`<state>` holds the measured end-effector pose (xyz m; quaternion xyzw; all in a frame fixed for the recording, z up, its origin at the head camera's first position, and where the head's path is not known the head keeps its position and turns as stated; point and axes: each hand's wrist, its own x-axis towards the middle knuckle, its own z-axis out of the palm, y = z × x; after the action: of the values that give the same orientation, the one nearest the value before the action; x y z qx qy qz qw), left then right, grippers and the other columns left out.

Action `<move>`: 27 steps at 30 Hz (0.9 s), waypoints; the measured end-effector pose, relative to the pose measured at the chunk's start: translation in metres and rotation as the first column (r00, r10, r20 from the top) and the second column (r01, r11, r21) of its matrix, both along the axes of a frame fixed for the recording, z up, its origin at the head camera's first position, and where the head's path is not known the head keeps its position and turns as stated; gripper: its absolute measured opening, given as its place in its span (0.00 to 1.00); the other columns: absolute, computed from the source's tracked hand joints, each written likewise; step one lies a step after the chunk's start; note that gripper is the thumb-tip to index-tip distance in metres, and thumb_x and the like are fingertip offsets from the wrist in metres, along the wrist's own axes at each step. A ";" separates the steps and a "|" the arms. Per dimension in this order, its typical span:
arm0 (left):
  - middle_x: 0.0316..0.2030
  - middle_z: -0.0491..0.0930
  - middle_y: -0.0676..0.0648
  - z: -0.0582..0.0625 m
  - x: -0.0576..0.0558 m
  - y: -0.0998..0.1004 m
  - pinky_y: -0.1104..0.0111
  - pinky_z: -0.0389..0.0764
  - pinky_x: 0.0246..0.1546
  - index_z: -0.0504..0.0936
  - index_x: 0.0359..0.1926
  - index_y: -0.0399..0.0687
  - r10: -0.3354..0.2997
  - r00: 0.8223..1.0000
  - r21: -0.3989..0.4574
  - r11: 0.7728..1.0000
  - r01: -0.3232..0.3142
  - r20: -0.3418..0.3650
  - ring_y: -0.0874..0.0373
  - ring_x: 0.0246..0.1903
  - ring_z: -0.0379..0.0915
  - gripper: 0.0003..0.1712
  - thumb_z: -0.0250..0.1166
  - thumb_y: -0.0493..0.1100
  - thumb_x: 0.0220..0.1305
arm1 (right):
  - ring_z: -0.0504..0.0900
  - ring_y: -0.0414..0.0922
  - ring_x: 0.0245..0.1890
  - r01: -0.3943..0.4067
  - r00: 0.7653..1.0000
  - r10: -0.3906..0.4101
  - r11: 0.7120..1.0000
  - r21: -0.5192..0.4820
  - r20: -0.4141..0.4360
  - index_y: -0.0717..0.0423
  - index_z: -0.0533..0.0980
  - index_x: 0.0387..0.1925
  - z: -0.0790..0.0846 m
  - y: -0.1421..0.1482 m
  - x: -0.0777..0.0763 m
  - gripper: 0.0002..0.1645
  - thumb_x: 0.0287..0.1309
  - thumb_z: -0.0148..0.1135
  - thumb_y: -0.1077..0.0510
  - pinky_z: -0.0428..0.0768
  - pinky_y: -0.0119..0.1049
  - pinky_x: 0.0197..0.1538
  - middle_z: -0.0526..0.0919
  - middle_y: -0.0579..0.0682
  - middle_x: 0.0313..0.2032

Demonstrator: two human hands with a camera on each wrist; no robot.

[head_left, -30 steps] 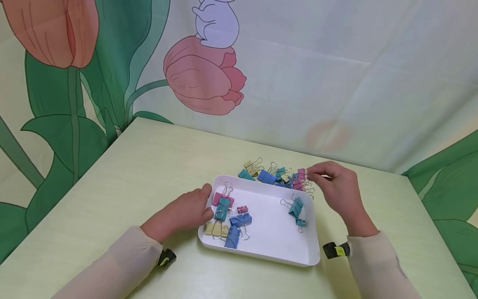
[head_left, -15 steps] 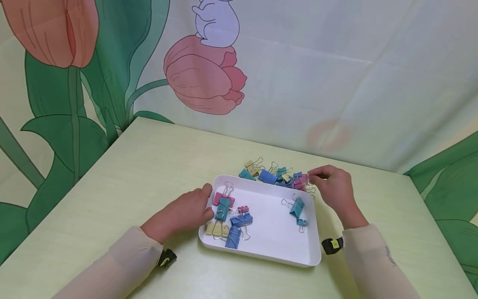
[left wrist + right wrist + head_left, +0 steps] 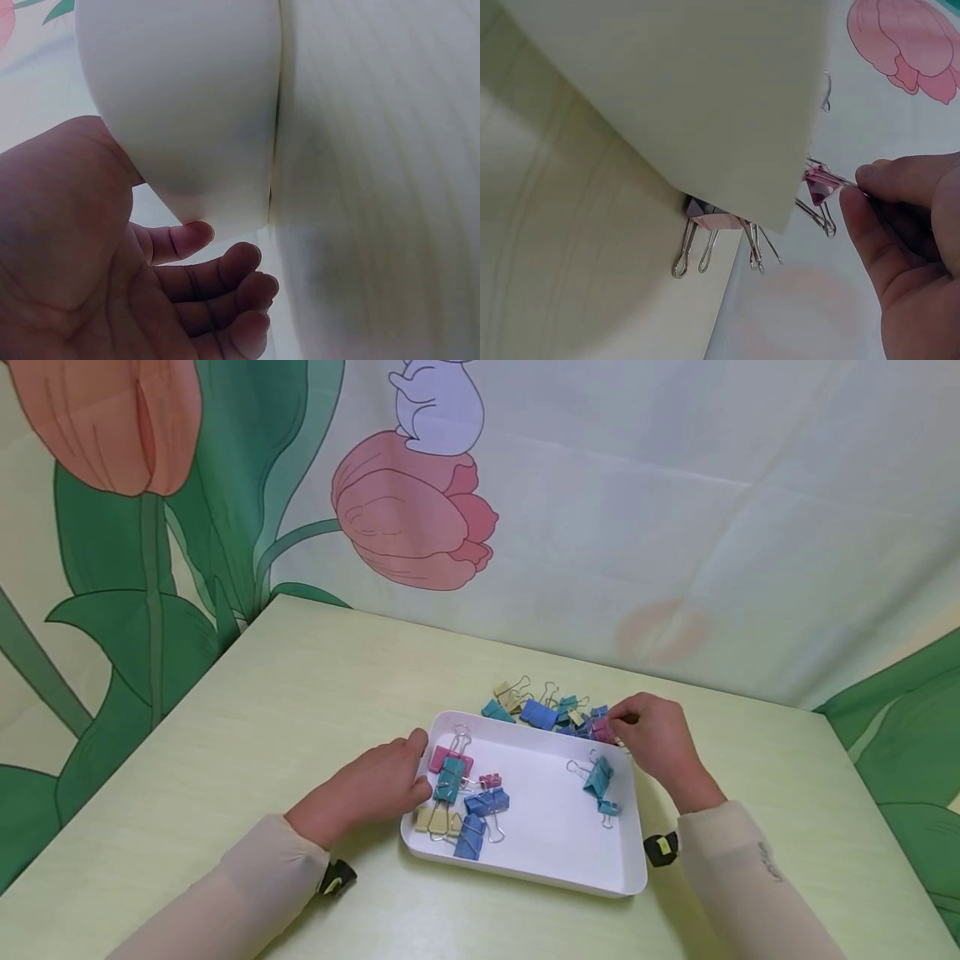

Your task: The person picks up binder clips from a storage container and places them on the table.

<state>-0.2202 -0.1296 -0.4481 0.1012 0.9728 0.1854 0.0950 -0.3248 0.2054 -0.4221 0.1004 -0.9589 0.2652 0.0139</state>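
My left hand [image 3: 375,785] holds the left wall of a white tray [image 3: 536,875]; in the left wrist view its fingers [image 3: 244,259] curl beside the tray's outer side [image 3: 187,112]. Beyond the tray's far right corner, my right hand [image 3: 660,739] pinches a pink binder clip [image 3: 821,186] by its wire handle between thumb and finger. A second pink binder clip [image 3: 718,219] lies lower, partly hidden by the tray wall. Blue binder clips [image 3: 538,714], teal ones [image 3: 497,710] and yellow ones spread along the tray's far side, left of the right hand.
Inside the tray, several pink, teal [image 3: 449,779], yellow [image 3: 437,821] and blue binder clips [image 3: 469,837] cluster at the left. Two teal clips [image 3: 597,777] lie at its right end. A printed curtain [image 3: 570,527] hangs behind the table [image 3: 322,668].
My right hand has moved a little left and down with the pink binder clip, closer over the other clips. The left hand keeps its hold on the tray.
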 end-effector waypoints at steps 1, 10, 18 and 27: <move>0.33 0.73 0.45 0.000 0.000 0.000 0.64 0.72 0.34 0.64 0.53 0.36 -0.001 1.000 -0.003 1.000 0.001 -0.003 0.54 0.30 0.68 0.24 0.57 0.45 0.60 | 0.80 0.50 0.39 -0.005 1.000 0.005 1.000 0.006 0.003 0.56 0.83 0.41 0.000 -0.001 0.000 0.10 0.62 0.60 0.58 0.82 0.41 0.40 0.83 0.54 0.42; 0.36 0.72 0.45 -0.003 0.003 0.002 0.62 0.73 0.38 0.67 0.54 0.37 0.001 0.997 -0.097 0.995 -0.008 -0.077 0.53 0.34 0.66 0.25 0.57 0.48 0.60 | 0.80 0.52 0.44 -0.056 0.998 0.057 0.992 0.115 -0.005 0.59 0.84 0.42 -0.007 -0.010 -0.002 0.10 0.60 0.62 0.61 0.82 0.44 0.46 0.82 0.56 0.46; 0.39 0.74 0.43 -0.002 0.006 0.005 0.59 0.74 0.40 0.69 0.54 0.39 -0.012 0.989 -0.191 0.981 -0.016 -0.144 0.51 0.36 0.66 0.26 0.59 0.50 0.60 | 0.80 0.51 0.42 -0.094 0.992 0.107 0.978 0.184 -0.063 0.59 0.83 0.43 -0.013 -0.013 -0.002 0.11 0.59 0.63 0.61 0.82 0.45 0.47 0.83 0.55 0.44; 0.39 0.73 0.43 0.001 0.007 0.005 0.58 0.73 0.39 0.70 0.54 0.39 -0.012 0.983 -0.227 0.973 -0.030 -0.184 0.50 0.36 0.65 0.27 0.59 0.50 0.59 | 0.82 0.52 0.42 -0.116 0.983 0.135 0.982 0.147 -0.125 0.58 0.83 0.43 -0.011 -0.009 0.003 0.10 0.60 0.63 0.60 0.82 0.46 0.46 0.84 0.55 0.43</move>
<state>-0.2133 -0.1244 -0.4467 0.1019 0.9927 0.0623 0.0146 -0.3215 0.1963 -0.4334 0.1793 -0.9635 0.1909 0.0548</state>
